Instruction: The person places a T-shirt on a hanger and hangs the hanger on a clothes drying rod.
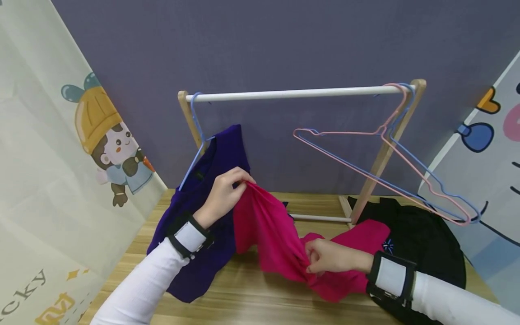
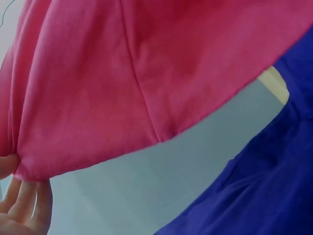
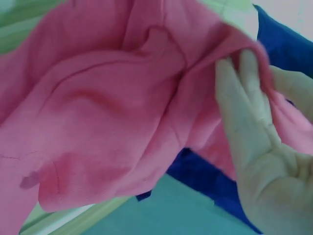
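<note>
Head view: left grip (image 1: 221, 195) and right grip (image 1: 334, 256) both pinch the pink garment (image 1: 274, 223); spreading it evenly should prevent bunching.

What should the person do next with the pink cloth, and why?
I'd maybe pull the pink cloth gently wider with the right hand, because it looks bunched into folds near that hand, while the left hand pinches its edge and holds it up.
</note>
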A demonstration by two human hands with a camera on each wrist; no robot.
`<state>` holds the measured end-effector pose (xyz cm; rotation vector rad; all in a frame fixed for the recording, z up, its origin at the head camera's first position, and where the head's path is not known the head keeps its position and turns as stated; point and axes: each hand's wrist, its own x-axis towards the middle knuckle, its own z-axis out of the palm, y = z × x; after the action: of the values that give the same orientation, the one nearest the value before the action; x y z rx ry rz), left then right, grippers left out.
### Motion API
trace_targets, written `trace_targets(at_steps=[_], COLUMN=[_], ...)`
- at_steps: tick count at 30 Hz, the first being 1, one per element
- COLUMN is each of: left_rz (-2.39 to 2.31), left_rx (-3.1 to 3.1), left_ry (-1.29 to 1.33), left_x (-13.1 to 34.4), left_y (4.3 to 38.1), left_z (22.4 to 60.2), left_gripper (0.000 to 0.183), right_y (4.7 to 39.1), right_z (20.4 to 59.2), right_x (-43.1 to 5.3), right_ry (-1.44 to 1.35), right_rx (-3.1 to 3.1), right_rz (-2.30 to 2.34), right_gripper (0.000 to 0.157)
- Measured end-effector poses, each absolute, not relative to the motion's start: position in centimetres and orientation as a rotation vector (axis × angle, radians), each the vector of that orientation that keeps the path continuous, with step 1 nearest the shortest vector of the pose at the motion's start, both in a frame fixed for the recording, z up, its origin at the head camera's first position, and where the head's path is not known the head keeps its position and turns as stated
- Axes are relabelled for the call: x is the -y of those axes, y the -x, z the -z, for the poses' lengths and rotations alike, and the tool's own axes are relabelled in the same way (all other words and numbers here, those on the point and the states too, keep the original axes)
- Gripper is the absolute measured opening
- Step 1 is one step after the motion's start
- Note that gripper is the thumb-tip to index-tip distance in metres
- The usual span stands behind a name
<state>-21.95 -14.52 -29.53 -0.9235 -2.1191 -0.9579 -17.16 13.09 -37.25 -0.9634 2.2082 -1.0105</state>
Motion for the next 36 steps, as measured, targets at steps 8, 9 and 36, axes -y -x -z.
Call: trace_targets(at_steps=[8, 9, 36], left_rz=[0.962, 0.963, 0.948], left_rx=[2.157, 2.160, 2.106], left_ry=[1.094, 1.112, 0.949], left_x=[14.2, 14.2, 16.5], left_y=[21.7, 21.7, 21.8], left_z=[28.7, 28.7, 28.0], left_gripper=[0.030, 0.030, 0.031], right_y=[18.4, 18.9, 24.2], right_z=[35.9, 35.7, 33.6], right_x=[-13.4, -13.4, -12.0], right_ry=[0.962, 0.972, 1.273], right_rx=[-2.289, -2.356, -2.634], right_rz=[1.044, 1.032, 0.866], right_gripper=[0.019, 0.023, 0.009])
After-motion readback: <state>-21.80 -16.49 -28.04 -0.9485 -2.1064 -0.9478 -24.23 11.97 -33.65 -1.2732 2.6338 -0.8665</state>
